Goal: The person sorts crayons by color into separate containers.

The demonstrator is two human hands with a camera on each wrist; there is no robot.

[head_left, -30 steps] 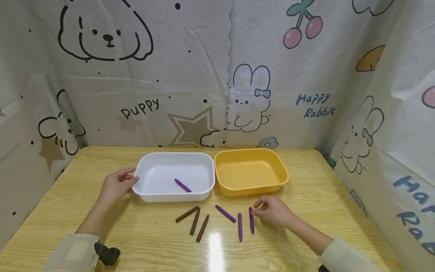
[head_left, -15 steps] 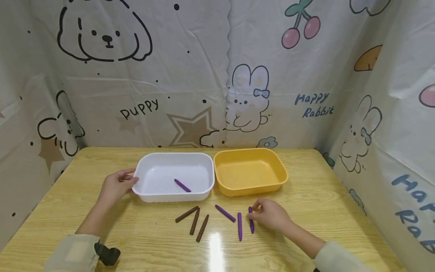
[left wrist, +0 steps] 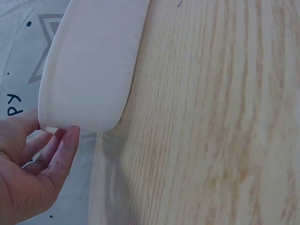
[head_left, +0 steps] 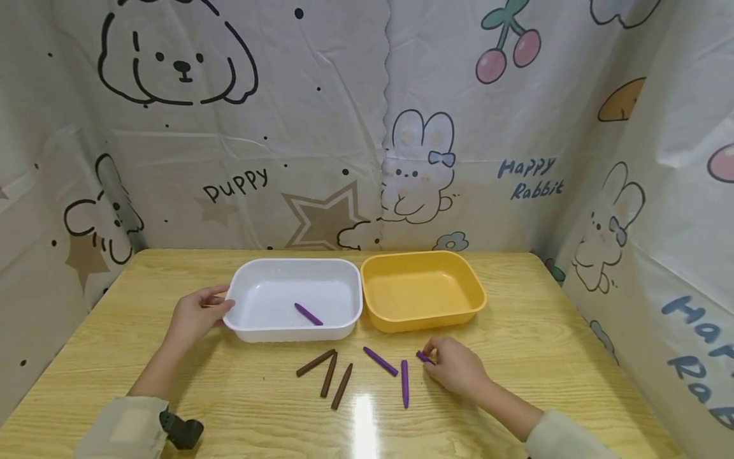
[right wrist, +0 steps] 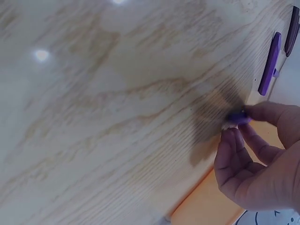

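Observation:
My left hand (head_left: 197, 313) grips the left end of the white tray (head_left: 292, 334), thumb over the rim and fingers underneath it, as the left wrist view also shows. One purple crayon (head_left: 308, 313) lies inside that tray. Between thumb and fingertips my right hand (head_left: 457, 364) pinches another purple crayon (head_left: 423, 357), low over the table in front of the yellow tray; the fingers hide part of it. Two more purple crayons, one slanted (head_left: 380, 361) and one pointing toward me (head_left: 404, 384), lie just left of this hand.
Three brown crayons (head_left: 328, 375) lie on the wooden table (head_left: 229, 408) in front of the white tray. The yellow tray (head_left: 424, 321) stands right beside the white one. A patterned cloth (head_left: 321, 140) hangs behind the table and along its sides.
My right hand has moved slightly left and closed its fingers on the rightmost purple crayon, which has turned from lying lengthwise to slanting. The left hand and both trays have stayed in place.

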